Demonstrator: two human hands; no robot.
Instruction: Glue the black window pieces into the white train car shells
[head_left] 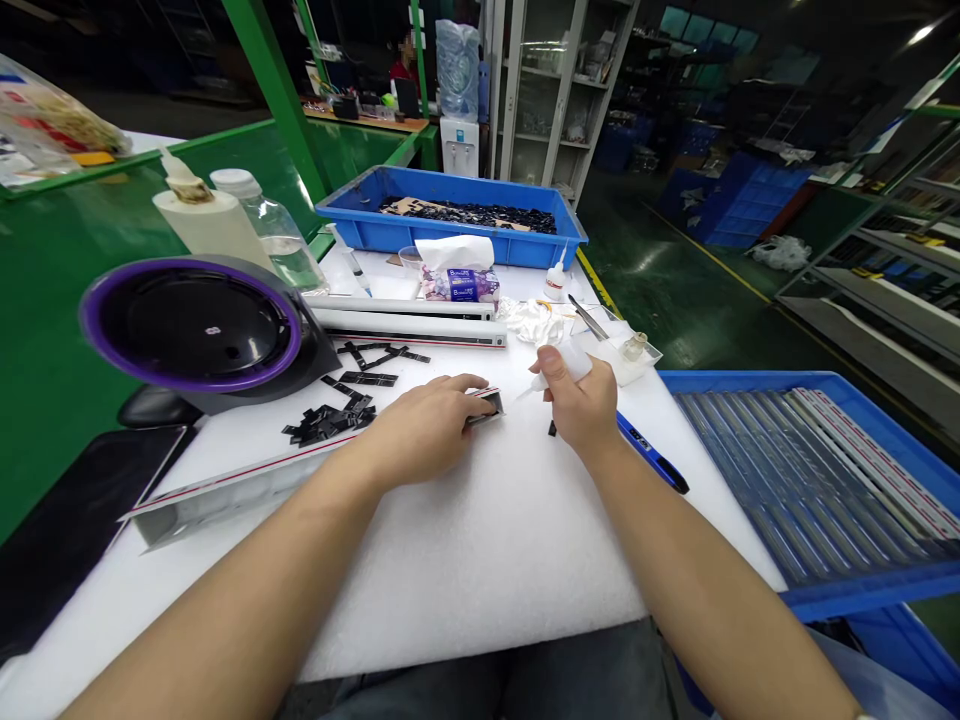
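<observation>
A long metal channel with a red stripe (pixel 247 480) lies slantwise on the white foam-topped table (pixel 480 590). My left hand (pixel 431 425) grips the channel near its right end, fingers over the edge. In my right hand (pixel 581 395) is a small white squeeze bottle (pixel 568 362), its thin tip pointing left toward the channel's end, with a small gap between them. A small black piece (pixel 553 429) lies just left of my right wrist. Loose black pieces (pixel 330 422) are heaped behind the channel, left of my left hand.
Behind are two white bars (pixel 412 328), a tissue pack (pixel 459 283), a dropper bottle (pixel 556 278) and a blue bin (pixel 450 235). A purple-rimmed device (pixel 191 325) stands left. Right are a blue cutter (pixel 651 452) and a blue tray of clear strips (pixel 832 380).
</observation>
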